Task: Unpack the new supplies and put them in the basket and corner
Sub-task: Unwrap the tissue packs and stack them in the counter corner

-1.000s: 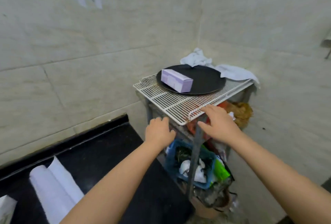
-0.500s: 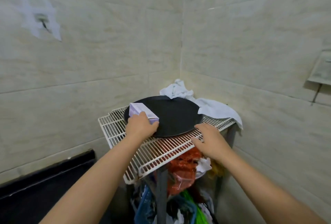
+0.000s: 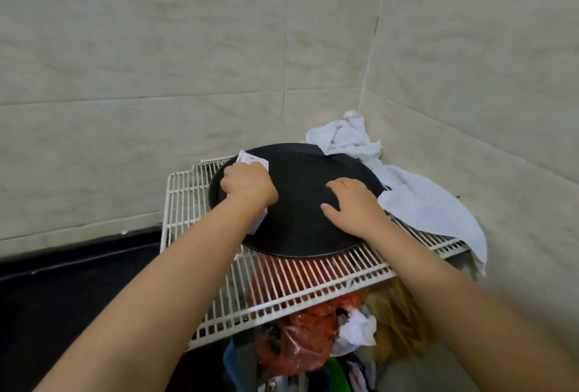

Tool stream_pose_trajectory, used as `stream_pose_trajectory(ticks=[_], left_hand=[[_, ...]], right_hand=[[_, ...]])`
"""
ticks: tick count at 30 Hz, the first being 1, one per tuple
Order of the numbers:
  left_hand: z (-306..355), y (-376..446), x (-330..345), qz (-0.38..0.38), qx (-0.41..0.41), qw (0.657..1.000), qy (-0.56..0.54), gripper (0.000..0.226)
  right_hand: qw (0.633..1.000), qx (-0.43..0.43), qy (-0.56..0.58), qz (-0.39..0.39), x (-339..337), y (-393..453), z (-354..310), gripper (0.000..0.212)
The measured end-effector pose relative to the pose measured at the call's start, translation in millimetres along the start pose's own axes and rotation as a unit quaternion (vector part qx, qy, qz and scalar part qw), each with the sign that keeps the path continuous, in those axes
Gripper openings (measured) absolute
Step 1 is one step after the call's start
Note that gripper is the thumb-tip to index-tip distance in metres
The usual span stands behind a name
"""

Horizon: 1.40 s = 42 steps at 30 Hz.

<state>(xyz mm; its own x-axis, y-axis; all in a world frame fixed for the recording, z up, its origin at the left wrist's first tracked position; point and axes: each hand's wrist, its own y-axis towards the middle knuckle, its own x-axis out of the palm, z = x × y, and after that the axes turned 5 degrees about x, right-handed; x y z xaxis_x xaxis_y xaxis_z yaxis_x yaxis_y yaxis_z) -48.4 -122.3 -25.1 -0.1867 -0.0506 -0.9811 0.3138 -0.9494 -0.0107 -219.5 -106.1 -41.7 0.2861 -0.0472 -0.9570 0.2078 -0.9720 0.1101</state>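
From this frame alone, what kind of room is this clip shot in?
Probably a tiled utility or kitchen corner at home. Pale wall tiles meet in a corner, a white wire rack carries a round black tray, and a white cloth lies heaped behind.

Your white wire rack (image 3: pixel 200 203) stands in the tiled corner and carries a round black tray (image 3: pixel 300 216), which covers most of its middle. At about one o'clock from the tray, a crumpled white cloth (image 3: pixel 407 197) lies on the rack (one edge tucked under the tray's rim, the other hanging over the rack's side at three o'clock). On the tray, at ten o'clock, sits a small pale purple box (image 3: pixel 250 158). Bare wire shows at six and nine o'clock.
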Motion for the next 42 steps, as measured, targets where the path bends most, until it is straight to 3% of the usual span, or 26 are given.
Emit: stream_pose_trajectory(ticks=[9, 16, 22, 27, 33, 42], left_hand=[[-52.0, -50.5, -13.7, 0.129, -0.060, 0.987, -0.072, 0.053], [-157.2, -145.9, -10.3, 0.161, -0.237, 0.954, -0.085, 0.055], [-254.8, -238.2, -8.8, 0.180, -0.364, 0.909, -0.088, 0.050], [-351.1, -309.1, -20.5, 0.159, -0.417, 0.894, -0.042, 0.047], [-458.8, -374.9, -35.0, 0.117, -0.405, 0.907, -0.009, 0.048], [-569.4, -385.2, 11.5, 0.024, -0.387, 0.921, -0.040, 0.051]], right_hand=[[0.983, -0.169, 0.028, -0.061, 7.3, 35.9, -36.8, 0.054], [0.927, -0.343, 0.039, -0.144, 35.1, -10.3, -149.1, 0.054], [0.883, -0.425, 0.042, -0.196, 60.9, -83.1, -260.1, 0.054], [0.869, -0.454, 0.041, -0.193, 93.1, -150.1, -359.1, 0.048], [0.867, -0.458, 0.041, -0.195, 135.0, -224.8, -462.8, 0.043], [0.869, -0.437, -0.003, -0.232, 217.6, -255.3, -537.0, 0.047]])
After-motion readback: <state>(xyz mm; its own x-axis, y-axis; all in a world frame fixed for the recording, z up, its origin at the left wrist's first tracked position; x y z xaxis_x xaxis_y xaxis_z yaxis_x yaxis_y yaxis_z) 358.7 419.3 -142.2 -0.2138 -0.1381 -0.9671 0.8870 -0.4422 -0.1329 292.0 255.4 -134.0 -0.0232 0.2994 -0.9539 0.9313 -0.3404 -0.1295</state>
